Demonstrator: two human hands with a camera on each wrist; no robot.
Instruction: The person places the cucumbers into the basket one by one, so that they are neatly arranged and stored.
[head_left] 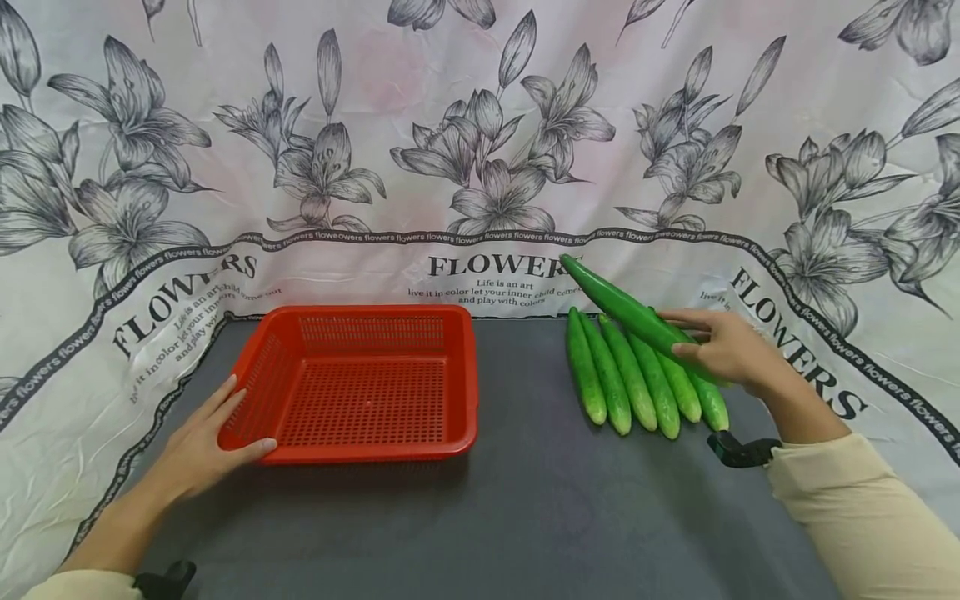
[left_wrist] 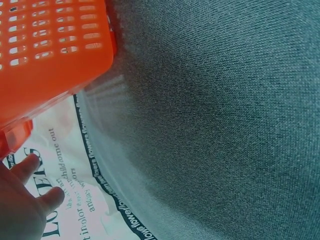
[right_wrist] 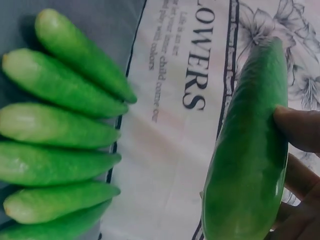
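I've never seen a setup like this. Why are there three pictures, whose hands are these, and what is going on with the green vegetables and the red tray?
There is no machine here: a person works with two bare hands and wears three cameras. The wide picture comes from a camera on the head, looking forward and down. The other two come from cameras on the wrists, so each shows its own hand's work from very close.

On the dark grey mat sits an empty red basket with a perforated bottom. The left hand rests with straight fingers against its near corner; the left wrist view shows that orange-red corner from below.

To the right lies a row of cucumbers, side by side. The right hand grips one longer cucumber and holds it up over the row; the right wrist view shows it close up between the fingers.

Behind everything hangs a flowered cloth.
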